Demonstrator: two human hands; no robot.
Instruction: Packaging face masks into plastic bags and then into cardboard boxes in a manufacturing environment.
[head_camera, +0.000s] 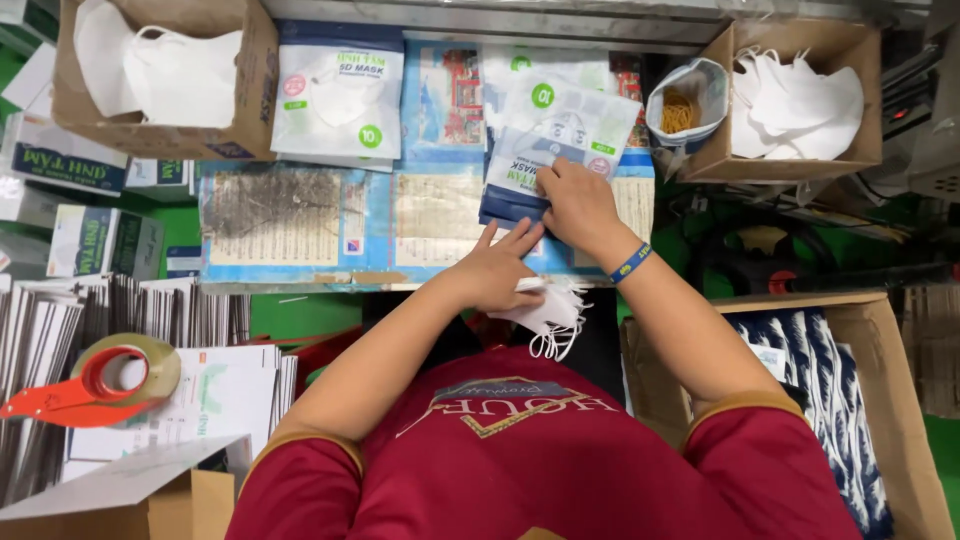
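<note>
My left hand (497, 268) grips a small stack of white face masks (548, 312) at the near edge of the table, their ear loops dangling below. My right hand (577, 200), with a blue wristband, presses on a stack of flat blue-and-white mask pouches (555, 135) lying on the table just beyond. Its fingers rest on the lower part of the top pouch. Both arms reach forward from my dark red shirt.
Another pile of pouches (338, 95) lies at the left. Cardboard boxes of loose white masks stand at the back left (160, 70) and back right (800, 90). A bag of rubber bands (685, 105), a red tape dispenser (95, 385), flat cartons (140, 310) and a box of printed bags (830, 400) surround me.
</note>
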